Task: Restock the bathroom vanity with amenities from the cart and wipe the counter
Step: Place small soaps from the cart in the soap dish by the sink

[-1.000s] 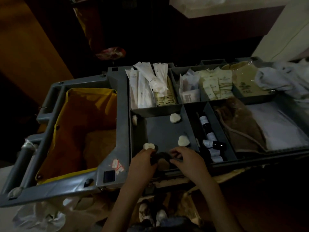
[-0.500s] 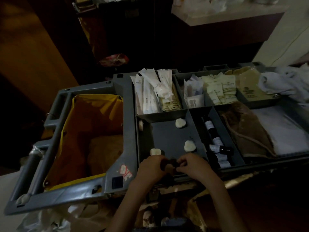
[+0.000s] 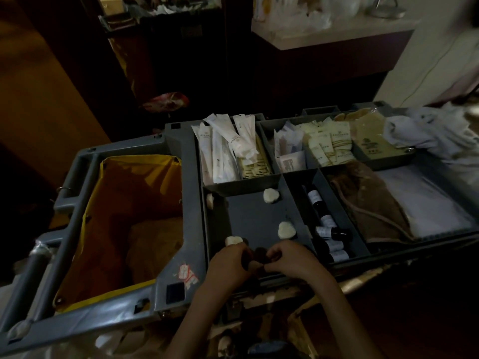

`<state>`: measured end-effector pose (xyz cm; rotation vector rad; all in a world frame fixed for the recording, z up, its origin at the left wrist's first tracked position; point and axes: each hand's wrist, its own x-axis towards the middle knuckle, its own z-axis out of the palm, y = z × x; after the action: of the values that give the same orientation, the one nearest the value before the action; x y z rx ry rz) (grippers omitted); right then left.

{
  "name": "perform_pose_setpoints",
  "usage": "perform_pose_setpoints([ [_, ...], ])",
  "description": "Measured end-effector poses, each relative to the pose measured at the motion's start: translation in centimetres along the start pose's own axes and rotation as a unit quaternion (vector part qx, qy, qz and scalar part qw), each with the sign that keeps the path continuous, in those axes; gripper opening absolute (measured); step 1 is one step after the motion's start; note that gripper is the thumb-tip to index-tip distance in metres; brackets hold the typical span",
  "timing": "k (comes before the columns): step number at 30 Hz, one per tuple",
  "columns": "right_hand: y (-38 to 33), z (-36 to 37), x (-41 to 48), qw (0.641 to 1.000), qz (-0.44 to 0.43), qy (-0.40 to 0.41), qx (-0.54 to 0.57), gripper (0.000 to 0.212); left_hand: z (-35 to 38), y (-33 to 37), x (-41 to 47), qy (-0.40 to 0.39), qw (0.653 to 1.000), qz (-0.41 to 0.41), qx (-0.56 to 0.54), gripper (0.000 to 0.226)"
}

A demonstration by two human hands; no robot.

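The grey housekeeping cart [image 3: 181, 182] stands in front of me with its top tray split into compartments. Both hands meet at the near edge of the middle compartment. My left hand [image 3: 229, 263] and my right hand [image 3: 291, 259] have their fingers curled round small dark round items [image 3: 259, 255] held between them; what these are is too dim to tell. Pale round soaps lie loose in the same compartment: one [image 3: 270, 196] at the back, one [image 3: 286, 230] to the right, one [image 3: 233, 240] just beyond my left fingers.
White sachets [image 3: 223, 149] and cream packets [image 3: 324, 146] fill the back compartments. Small dark bottles [image 3: 329, 229] lie right of my hands, then a brown cloth [image 3: 370, 203] and white linen [image 3: 425, 203]. A yellow waste bag [image 3: 129, 211] hangs at left. The pale vanity counter [image 3: 324, 32] is behind.
The view has tilted upward, so the cart sits lower in frame and more of the counter shows. Both hands stay together at the compartment's near edge on the dark items.
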<state>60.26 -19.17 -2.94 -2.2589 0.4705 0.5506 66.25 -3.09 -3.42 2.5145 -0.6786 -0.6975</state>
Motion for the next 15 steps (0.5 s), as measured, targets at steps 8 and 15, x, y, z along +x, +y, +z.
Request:
perform_pose_setpoints([
  [8,0.1,-0.2,-0.2,1.0,-0.012,-0.011,0.014,0.037,0.3,-0.2,-0.7,0.054,0.996,0.016,-0.073,0.031],
  [15,0.6,0.2,0.1,0.999,-0.02,-0.011,0.034,0.038,0.7,-0.3,-1.2,0.117,0.981,0.047,-0.146,0.024],
])
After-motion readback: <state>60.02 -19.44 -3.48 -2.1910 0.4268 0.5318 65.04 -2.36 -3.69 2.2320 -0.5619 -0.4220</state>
